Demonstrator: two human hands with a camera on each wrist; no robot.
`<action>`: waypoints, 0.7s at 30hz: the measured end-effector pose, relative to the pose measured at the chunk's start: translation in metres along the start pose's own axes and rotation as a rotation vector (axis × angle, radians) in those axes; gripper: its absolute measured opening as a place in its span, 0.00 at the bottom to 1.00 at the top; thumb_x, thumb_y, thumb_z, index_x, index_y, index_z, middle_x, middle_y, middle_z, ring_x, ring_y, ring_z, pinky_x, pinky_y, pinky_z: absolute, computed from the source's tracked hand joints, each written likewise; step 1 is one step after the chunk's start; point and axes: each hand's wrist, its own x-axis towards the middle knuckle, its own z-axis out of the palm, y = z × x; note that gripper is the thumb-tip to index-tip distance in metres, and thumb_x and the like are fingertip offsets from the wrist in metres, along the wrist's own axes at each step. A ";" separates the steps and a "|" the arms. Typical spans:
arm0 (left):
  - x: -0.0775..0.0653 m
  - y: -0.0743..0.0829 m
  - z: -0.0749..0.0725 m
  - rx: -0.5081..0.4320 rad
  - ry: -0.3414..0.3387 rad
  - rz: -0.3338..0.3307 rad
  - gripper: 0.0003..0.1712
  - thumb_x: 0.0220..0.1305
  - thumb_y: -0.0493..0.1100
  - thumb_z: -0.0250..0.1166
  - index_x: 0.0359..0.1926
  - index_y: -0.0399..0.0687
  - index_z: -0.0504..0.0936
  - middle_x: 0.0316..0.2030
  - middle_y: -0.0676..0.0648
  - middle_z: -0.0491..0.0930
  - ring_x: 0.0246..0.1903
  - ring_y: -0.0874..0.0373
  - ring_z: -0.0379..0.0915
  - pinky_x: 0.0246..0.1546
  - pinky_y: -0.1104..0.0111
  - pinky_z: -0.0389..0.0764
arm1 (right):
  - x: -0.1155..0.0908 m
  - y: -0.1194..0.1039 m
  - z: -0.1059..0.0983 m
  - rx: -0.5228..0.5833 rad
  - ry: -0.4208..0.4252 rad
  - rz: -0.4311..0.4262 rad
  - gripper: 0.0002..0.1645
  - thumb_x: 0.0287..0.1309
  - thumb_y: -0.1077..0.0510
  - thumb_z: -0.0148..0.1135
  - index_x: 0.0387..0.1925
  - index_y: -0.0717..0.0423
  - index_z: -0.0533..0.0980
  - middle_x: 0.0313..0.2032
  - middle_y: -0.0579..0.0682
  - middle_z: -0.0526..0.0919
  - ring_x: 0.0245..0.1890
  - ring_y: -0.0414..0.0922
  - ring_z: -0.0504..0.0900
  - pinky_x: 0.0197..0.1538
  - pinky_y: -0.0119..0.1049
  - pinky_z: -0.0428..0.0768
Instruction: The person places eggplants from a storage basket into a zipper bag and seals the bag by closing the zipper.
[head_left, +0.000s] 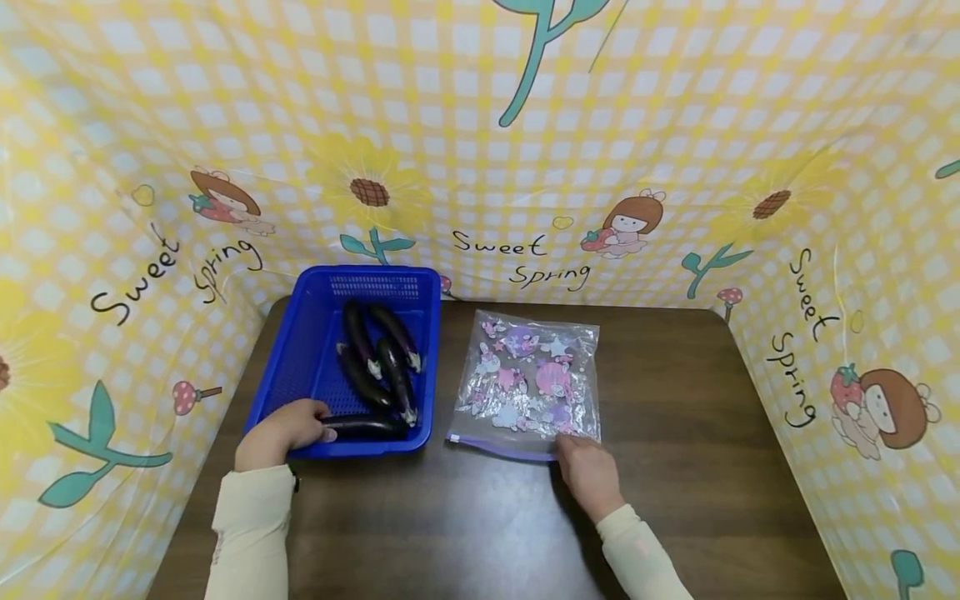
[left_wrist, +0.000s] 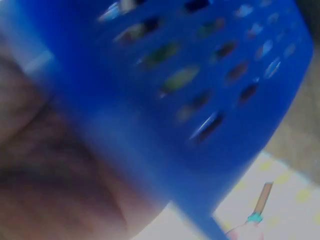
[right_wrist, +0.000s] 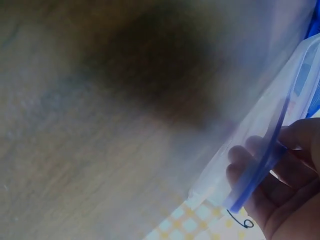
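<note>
With our left hand [head_left: 294, 423] we pinched one glossy dark-purple eggplant [head_left: 366, 427] by its end, inside the blue perforated plastic basket [head_left: 433, 350]; our right hand [head_left: 591, 475] pinched the clear printed plastic zip bag [head_left: 525, 379]. Mid-body grip seemed steadier.

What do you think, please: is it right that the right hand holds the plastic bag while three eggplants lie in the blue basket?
Not three: the head view shows five eggplants in the blue basket, while the right hand holds the plastic bag.

Checked yellow-and-white cloth walls [head_left: 442, 108], printed with sunflowers [head_left: 370, 192] and lettering [head_left: 550, 276], stood around three sides of the brown table [head_left: 675, 408], which reflected light [head_left: 487, 504].
</note>
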 end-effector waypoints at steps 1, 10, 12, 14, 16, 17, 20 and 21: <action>-0.004 0.001 -0.002 0.005 0.016 0.008 0.14 0.63 0.42 0.69 0.43 0.36 0.82 0.40 0.36 0.81 0.42 0.40 0.75 0.46 0.47 0.74 | 0.001 0.000 -0.001 0.000 0.003 0.006 0.08 0.51 0.67 0.68 0.30 0.57 0.76 0.20 0.51 0.79 0.19 0.53 0.79 0.19 0.46 0.75; -0.035 0.003 -0.011 -0.008 0.076 0.025 0.30 0.75 0.48 0.57 0.63 0.24 0.71 0.60 0.21 0.69 0.61 0.22 0.62 0.57 0.37 0.67 | 0.004 0.003 -0.003 0.020 0.044 0.023 0.10 0.52 0.67 0.69 0.36 0.56 0.78 0.20 0.52 0.80 0.17 0.55 0.78 0.16 0.47 0.73; -0.041 0.004 -0.012 -0.015 0.084 0.034 0.30 0.77 0.46 0.55 0.64 0.23 0.69 0.60 0.20 0.68 0.61 0.21 0.61 0.57 0.36 0.67 | 0.004 0.004 -0.002 0.023 0.062 0.018 0.07 0.56 0.67 0.66 0.35 0.56 0.77 0.18 0.53 0.78 0.15 0.54 0.77 0.15 0.47 0.72; -0.048 0.004 -0.014 -0.030 0.091 0.042 0.29 0.77 0.43 0.54 0.66 0.23 0.67 0.61 0.20 0.67 0.61 0.22 0.62 0.56 0.36 0.67 | 0.005 0.005 0.000 0.030 0.084 0.014 0.05 0.58 0.66 0.63 0.35 0.57 0.76 0.17 0.53 0.76 0.13 0.54 0.75 0.13 0.46 0.70; -0.053 0.004 -0.015 -0.049 0.100 0.057 0.28 0.76 0.40 0.53 0.68 0.23 0.64 0.62 0.19 0.66 0.61 0.23 0.62 0.56 0.37 0.67 | 0.006 0.005 0.001 0.032 0.102 0.012 0.02 0.61 0.65 0.60 0.35 0.58 0.74 0.15 0.52 0.73 0.12 0.53 0.73 0.12 0.46 0.68; -0.056 0.004 -0.014 -0.064 0.102 0.067 0.28 0.76 0.39 0.52 0.69 0.23 0.63 0.62 0.20 0.66 0.61 0.24 0.63 0.56 0.37 0.67 | 0.006 0.005 0.001 0.035 0.111 0.013 0.02 0.61 0.65 0.59 0.34 0.58 0.74 0.15 0.52 0.73 0.11 0.53 0.72 0.12 0.46 0.68; -0.062 0.005 -0.011 -0.112 0.106 0.094 0.28 0.77 0.39 0.51 0.70 0.24 0.62 0.60 0.21 0.69 0.59 0.28 0.66 0.54 0.39 0.69 | 0.008 0.003 0.001 0.049 0.137 0.010 0.02 0.61 0.65 0.59 0.34 0.59 0.73 0.14 0.52 0.71 0.10 0.53 0.71 0.11 0.46 0.67; -0.064 0.005 -0.010 -0.132 0.110 0.099 0.28 0.77 0.39 0.51 0.70 0.25 0.62 0.59 0.23 0.70 0.58 0.29 0.67 0.53 0.40 0.69 | 0.008 0.003 0.000 0.051 0.149 0.009 0.02 0.60 0.65 0.59 0.35 0.59 0.73 0.15 0.52 0.71 0.11 0.54 0.72 0.11 0.47 0.67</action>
